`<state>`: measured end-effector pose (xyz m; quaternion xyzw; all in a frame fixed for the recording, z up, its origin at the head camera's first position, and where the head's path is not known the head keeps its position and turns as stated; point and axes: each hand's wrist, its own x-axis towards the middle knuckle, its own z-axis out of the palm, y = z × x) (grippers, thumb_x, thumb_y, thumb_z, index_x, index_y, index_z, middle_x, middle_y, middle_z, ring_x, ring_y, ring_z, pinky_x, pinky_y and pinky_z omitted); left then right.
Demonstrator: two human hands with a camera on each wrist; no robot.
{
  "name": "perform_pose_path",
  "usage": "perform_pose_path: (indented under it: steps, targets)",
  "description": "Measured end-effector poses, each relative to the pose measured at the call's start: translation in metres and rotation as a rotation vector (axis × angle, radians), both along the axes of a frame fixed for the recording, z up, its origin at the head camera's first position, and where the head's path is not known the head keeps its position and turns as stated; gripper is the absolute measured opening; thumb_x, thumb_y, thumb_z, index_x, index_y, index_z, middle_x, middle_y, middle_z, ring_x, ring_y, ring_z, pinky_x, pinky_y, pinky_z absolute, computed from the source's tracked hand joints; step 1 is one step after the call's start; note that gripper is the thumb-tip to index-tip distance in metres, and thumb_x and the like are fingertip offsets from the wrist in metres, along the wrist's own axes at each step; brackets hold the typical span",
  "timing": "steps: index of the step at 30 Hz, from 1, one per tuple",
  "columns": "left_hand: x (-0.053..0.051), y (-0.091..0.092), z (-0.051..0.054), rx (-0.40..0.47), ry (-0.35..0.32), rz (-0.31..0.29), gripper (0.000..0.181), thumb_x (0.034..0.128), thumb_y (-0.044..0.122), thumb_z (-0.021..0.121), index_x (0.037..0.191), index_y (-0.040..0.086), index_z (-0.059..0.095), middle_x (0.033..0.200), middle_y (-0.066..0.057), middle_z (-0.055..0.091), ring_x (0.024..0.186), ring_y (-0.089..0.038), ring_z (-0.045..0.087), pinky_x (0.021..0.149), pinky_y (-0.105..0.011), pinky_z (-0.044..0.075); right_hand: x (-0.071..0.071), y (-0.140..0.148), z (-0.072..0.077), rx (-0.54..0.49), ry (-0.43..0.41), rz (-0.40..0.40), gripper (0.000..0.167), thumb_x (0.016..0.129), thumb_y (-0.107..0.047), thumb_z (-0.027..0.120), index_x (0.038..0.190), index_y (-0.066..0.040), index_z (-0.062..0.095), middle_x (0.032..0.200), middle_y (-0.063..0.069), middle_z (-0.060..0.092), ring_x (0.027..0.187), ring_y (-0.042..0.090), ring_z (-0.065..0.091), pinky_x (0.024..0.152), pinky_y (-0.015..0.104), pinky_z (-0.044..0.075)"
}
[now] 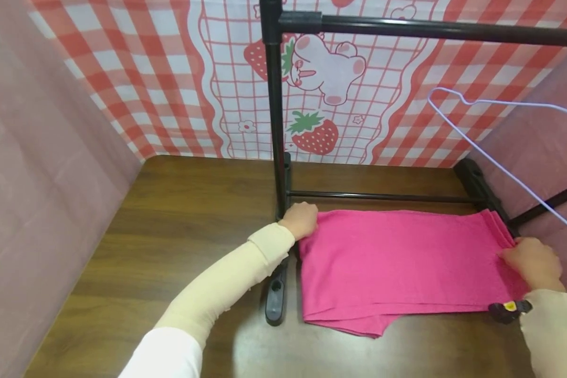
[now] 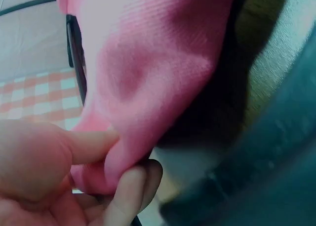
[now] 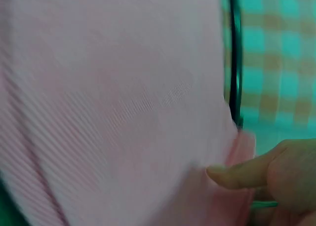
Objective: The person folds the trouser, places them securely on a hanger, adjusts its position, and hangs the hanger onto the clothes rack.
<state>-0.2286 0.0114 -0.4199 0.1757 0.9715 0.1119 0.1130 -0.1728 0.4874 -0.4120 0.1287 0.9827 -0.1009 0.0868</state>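
Observation:
Folded pink trousers [image 1: 397, 262] stretch sideways between my two hands, low over the table within the rack's base. A pointed corner of the cloth sticks out at their near edge. At the left end, my left hand [image 1: 301, 220] pinches the far corner; the left wrist view shows thumb and fingers gripping a bunched fold of the trousers [image 2: 148, 82]. My right hand [image 1: 536, 262] holds the right end, its thumb lying on top of the cloth [image 3: 118, 107] in the right wrist view. The fingers beneath are mostly hidden.
A black garment rack [image 1: 275, 105] stands on the brown wooden table [image 1: 170, 241], with a foot [image 1: 275, 304] beside my left forearm. A pale purple hanger [image 1: 496, 163] hangs at the right, above my right hand. Behind is a red-checked strawberry cloth [image 1: 160, 94].

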Motion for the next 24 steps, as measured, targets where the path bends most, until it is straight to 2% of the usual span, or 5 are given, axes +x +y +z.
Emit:
perform_pose_path:
  steps: [5,9,12,17,24]
  targets:
    - [-0.004,-0.001,0.001,-0.016,-0.048,0.019,0.017,0.0927,0.019,0.060,0.095,0.007,0.071,0.103,-0.012,0.073,0.083,-0.021,0.066,0.071,-0.036,0.056,0.002,-0.059,-0.006,0.064,0.248,0.122,0.051,0.080,-0.015,0.062,0.111,0.022,0.042,0.103,0.051,0.041,0.090,0.068,0.042,0.066,0.068,0.038]
    - [-0.007,0.000,0.007,-0.037,-0.121,0.022,0.017,0.0901,0.009,0.054,0.098,0.006,0.069,0.106,-0.012,0.071,0.081,-0.020,0.061,0.066,-0.030,0.053,0.012,-0.121,-0.010,0.013,0.452,0.347,0.044,0.076,-0.010,0.072,0.110,0.013,0.054,0.103,0.039,0.051,0.091,0.059,0.049,0.073,0.066,0.041]
    - [-0.009,0.000,0.008,-0.039,-0.098,0.022,0.017,0.0879,0.008,0.055,0.096,0.006,0.070,0.106,-0.012,0.071,0.083,-0.020,0.063,0.067,-0.030,0.054,0.024,-0.166,-0.012,-0.038,0.521,0.551,0.035,0.072,-0.011,0.079,0.100,0.004,0.065,0.093,0.023,0.061,0.086,0.044,0.059,0.073,0.057,0.048]
    - [-0.012,-0.002,0.007,-0.013,-0.020,0.005,0.015,0.0866,0.007,0.056,0.089,0.005,0.071,0.102,-0.013,0.073,0.078,-0.018,0.061,0.069,-0.032,0.055,0.048,-0.227,-0.019,-0.069,0.502,0.815,0.029,0.072,-0.026,0.083,0.090,-0.009,0.068,0.083,0.002,0.061,0.077,0.019,0.059,0.067,0.039,0.052]
    - [-0.013,-0.001,0.008,-0.025,-0.067,0.025,0.019,0.0877,0.002,0.053,0.092,0.005,0.071,0.107,-0.015,0.072,0.082,-0.022,0.068,0.066,-0.029,0.057,0.074,-0.277,-0.029,-0.064,0.293,1.088,0.046,0.074,-0.060,0.073,0.087,-0.017,0.063,0.082,-0.010,0.050,0.072,0.004,0.047,0.064,0.025,0.048]
